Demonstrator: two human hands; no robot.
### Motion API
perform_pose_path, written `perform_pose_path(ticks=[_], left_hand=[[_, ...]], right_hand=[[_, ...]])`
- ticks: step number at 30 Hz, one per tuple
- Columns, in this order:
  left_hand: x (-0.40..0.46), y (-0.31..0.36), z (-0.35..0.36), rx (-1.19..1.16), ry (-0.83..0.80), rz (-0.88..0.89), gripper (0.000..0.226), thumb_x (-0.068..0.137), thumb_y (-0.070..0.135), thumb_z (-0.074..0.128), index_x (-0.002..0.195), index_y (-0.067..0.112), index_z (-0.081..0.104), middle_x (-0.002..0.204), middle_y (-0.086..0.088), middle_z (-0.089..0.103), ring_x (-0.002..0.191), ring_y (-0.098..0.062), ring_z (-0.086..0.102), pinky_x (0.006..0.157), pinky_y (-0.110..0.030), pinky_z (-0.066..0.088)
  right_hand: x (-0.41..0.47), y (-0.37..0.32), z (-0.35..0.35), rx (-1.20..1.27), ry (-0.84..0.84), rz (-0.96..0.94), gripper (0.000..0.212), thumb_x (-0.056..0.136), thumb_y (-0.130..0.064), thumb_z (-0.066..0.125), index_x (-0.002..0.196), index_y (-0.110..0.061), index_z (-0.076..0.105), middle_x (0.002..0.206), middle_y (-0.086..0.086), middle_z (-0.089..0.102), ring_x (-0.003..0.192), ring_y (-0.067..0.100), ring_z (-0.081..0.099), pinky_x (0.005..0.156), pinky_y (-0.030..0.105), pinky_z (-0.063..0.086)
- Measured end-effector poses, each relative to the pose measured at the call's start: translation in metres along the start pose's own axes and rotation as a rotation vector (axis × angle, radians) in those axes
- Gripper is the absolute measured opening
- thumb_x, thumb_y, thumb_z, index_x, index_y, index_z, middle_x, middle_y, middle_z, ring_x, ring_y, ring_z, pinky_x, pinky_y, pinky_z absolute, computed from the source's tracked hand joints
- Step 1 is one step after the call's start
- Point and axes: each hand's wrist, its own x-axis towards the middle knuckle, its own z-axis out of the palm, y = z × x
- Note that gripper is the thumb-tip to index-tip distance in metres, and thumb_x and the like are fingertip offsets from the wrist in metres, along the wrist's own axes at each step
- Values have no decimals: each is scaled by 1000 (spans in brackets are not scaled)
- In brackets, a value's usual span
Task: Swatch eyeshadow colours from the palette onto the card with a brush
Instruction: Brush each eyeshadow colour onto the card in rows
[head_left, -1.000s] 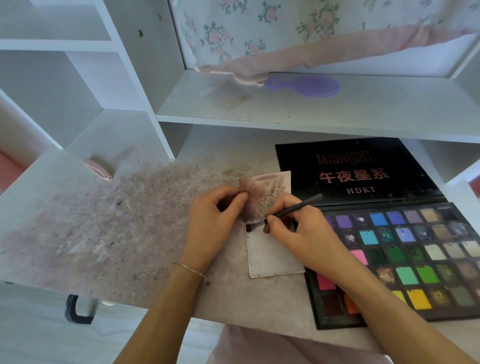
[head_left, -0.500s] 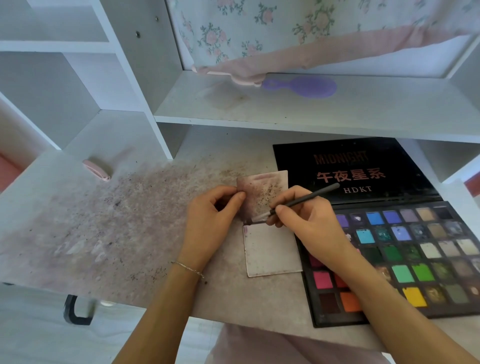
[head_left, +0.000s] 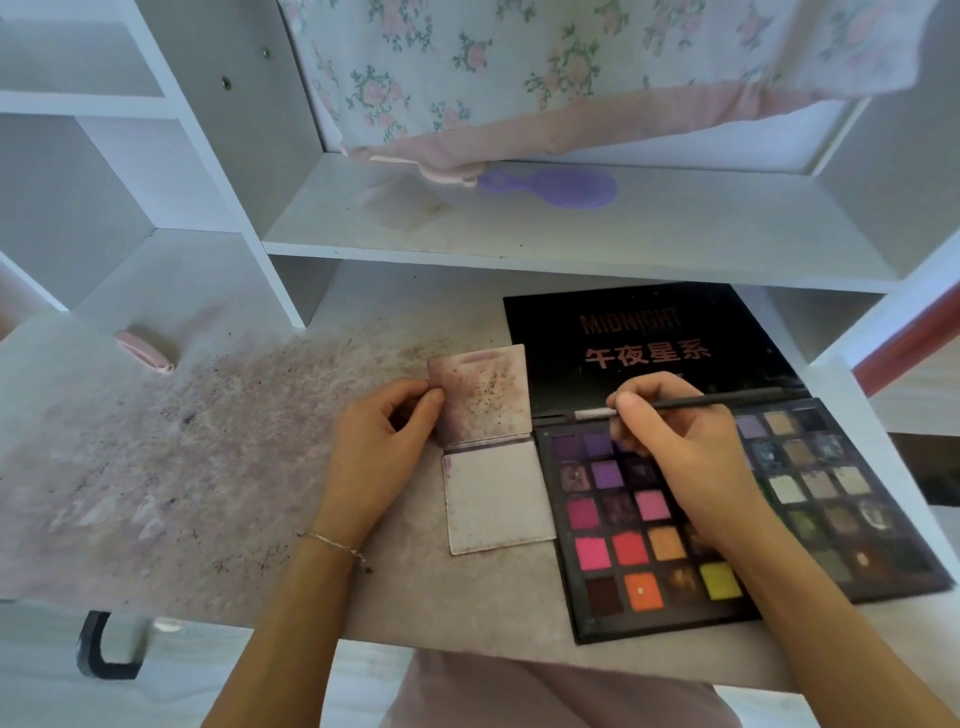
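Note:
A folded white card (head_left: 498, 493) lies on the desk, its upper flap (head_left: 483, 395) raised and smudged with dark purple powder. My left hand (head_left: 382, 447) pinches the left edge of that flap. To the right lies the open black eyeshadow palette (head_left: 675, 551) with several coloured pans. My right hand (head_left: 675, 441) hovers over the palette's upper left pans and grips a thin dark brush (head_left: 696, 402). The brush lies level, its tip pointing left over the palette's top edge, near the card's flap.
The palette's black lid (head_left: 644, 343) lies flat behind the pans. The desk top (head_left: 182, 467) is stained with powder specks. A pink object (head_left: 143, 351) lies at the left; a purple hairbrush (head_left: 550, 187) sits on the shelf above. The desk's front edge is near my body.
My right hand has carried the brush from the card's fold rightwards to above the palette's purple pans. My left hand stays on the card's flap.

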Motion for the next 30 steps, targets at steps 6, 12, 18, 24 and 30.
perform_pose_path(ticks=[6, 12, 18, 24, 30], left_hand=[[4, 2, -1, 19, -68, -26, 18, 89, 16, 54, 76, 25, 65, 70, 8, 65, 64, -1, 56, 64, -19, 45], [-2, 3, 11, 31, 47, -48, 15, 89, 18, 54, 83, 22, 67, 73, 9, 65, 68, -5, 58, 63, -18, 44], [-4, 2, 10, 72, 61, -12, 16, 89, 17, 54, 81, 28, 64, 72, 12, 65, 69, -7, 59, 66, -29, 47], [-3, 2, 11, 74, 65, -9, 15, 89, 17, 54, 85, 23, 67, 73, 13, 65, 71, -7, 60, 67, -27, 48], [-4, 2, 10, 84, 61, -1, 16, 90, 18, 54, 82, 25, 66, 72, 6, 66, 71, -13, 60, 68, -36, 49]], right_hand=[[-6, 6, -20, -161, 0, -2, 26, 86, 0, 54, 81, -24, 61, 77, -8, 69, 72, 3, 65, 66, 13, 51], [-7, 15, -18, -227, 28, -4, 24, 90, -4, 48, 78, -24, 56, 66, -6, 64, 67, -2, 62, 62, 7, 45], [-7, 17, -17, -241, -9, 12, 20, 90, -9, 48, 79, -24, 56, 76, -13, 68, 73, 2, 65, 66, 12, 50], [-9, 16, -17, -359, -68, -21, 17, 90, -11, 48, 81, -24, 56, 70, -1, 67, 71, 15, 63, 64, 31, 51], [-9, 15, -18, -395, -18, -71, 18, 89, -11, 48, 79, -26, 53, 71, 8, 63, 69, 26, 60, 61, 37, 47]])
